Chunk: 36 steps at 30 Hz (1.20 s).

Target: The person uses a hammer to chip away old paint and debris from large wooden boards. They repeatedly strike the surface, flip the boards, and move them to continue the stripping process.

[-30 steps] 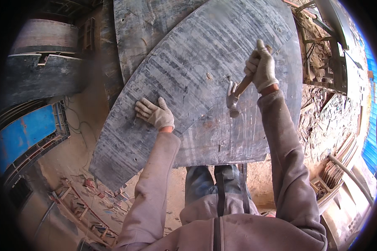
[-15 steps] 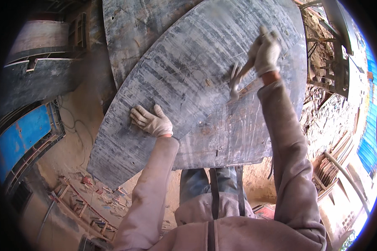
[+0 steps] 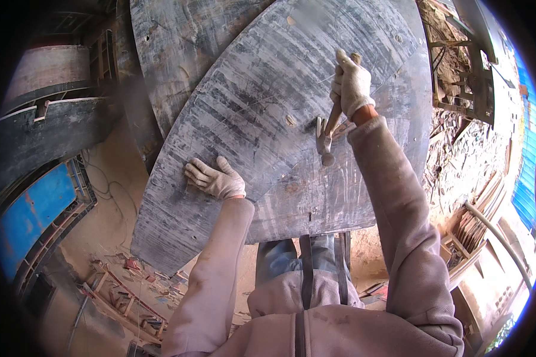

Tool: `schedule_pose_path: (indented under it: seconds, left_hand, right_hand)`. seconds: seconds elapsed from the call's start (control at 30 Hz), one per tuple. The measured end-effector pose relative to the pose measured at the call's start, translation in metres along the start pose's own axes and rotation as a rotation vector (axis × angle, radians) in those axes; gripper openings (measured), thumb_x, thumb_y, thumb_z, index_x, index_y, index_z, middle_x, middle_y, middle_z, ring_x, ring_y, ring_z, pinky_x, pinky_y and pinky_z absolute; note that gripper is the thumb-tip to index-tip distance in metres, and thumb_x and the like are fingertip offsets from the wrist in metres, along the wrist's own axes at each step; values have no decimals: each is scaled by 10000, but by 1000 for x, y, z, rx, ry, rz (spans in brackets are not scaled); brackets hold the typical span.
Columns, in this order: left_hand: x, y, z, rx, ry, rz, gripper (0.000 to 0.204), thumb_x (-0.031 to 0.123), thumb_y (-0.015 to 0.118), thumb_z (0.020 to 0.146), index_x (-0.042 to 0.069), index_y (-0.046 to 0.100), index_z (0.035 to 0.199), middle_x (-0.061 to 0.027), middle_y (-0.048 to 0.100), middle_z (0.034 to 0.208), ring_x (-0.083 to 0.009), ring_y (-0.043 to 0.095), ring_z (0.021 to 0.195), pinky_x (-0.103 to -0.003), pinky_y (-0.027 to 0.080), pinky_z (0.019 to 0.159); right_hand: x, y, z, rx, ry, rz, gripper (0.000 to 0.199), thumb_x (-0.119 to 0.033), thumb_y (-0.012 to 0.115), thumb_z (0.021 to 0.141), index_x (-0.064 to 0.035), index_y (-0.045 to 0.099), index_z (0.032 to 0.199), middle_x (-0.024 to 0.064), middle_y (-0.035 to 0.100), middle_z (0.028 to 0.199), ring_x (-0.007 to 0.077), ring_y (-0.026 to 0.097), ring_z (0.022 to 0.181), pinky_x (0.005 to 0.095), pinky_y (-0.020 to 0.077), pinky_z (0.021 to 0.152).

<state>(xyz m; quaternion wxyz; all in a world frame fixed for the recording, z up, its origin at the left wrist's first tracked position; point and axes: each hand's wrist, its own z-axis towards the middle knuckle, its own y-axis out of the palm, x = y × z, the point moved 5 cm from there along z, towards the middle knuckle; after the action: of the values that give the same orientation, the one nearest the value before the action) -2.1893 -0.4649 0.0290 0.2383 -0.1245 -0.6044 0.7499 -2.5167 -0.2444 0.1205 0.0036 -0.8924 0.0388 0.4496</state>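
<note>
In a pale work glove, my right hand is wrapped round the wooden handle of a claw hammer. The hammer's metal head points toward me, over the right middle of a large grey, streaked board. Whether the head touches the board I cannot tell. My left hand, gloved too, lies flat on the board's left part with its fingers spread. A second dark board shows at the far left, partly covered by the grey one. The near edge of the boards is just in front of my legs.
To the left stand a blue panel in a frame and a dark bench-like slab. Wood scraps litter the ground at lower left. On the right are stacked planks, a curved pipe and blue corrugated sheeting.
My right hand with the hammer has moved left and a little nearer, and the hammer's head is turned more toward me. My left hand stays in place on the board.
</note>
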Motion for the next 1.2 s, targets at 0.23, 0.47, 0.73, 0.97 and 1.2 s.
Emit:
schedule_pose_path:
  seconds: [0.23, 0.47, 0.73, 0.97, 1.2]
  left_hand:
    - [0, -1, -1, -27, 4, -33, 777, 555, 469, 1036, 8, 299, 1561, -241, 278, 1604, -438, 227, 1508, -619, 175, 1226]
    - [4, -8, -3, -10, 32, 6, 776, 501, 538, 1007, -8, 318, 1551, -254, 298, 1599, -460, 262, 1490, -624, 211, 1214]
    - [0, -7, -6, 38, 40, -125, 751, 546, 478, 1036, 46, 311, 1570, -246, 284, 1608, -441, 264, 1494, -622, 226, 1207]
    - [1, -15, -3, -156, 14, 11, 713, 431, 593, 1009, 27, 342, 1540, -252, 280, 1600, -470, 260, 1484, -631, 210, 1215]
    - [2, -14, -11, -106, 21, -68, 769, 470, 633, 972, 21, 366, 1536, -256, 318, 1589, -478, 275, 1473, -637, 217, 1203]
  right_hand:
    - [34, -41, -75, -3, -427, 338, 307, -208, 714, 977, -95, 550, 744, -22, 482, 551, 59, 424, 429, 257, 312, 383]
    - [-2, -40, -65, 42, -227, 254, 359, -216, 683, 987, -133, 459, 720, -27, 411, 527, 82, 321, 378, 281, 236, 363]
    - [33, -68, -129, 166, -750, 170, 393, -209, 566, 1027, -102, 436, 672, -13, 397, 533, 136, 377, 437, 325, 382, 466]
    - [19, -54, -130, 38, -377, 300, 369, -179, 563, 1015, -108, 493, 660, 25, 466, 516, 158, 455, 405, 313, 401, 413]
    - [108, -63, -267, -226, -816, -560, 343, -193, 635, 925, -107, 485, 629, 61, 497, 529, 151, 483, 468, 299, 390, 492]
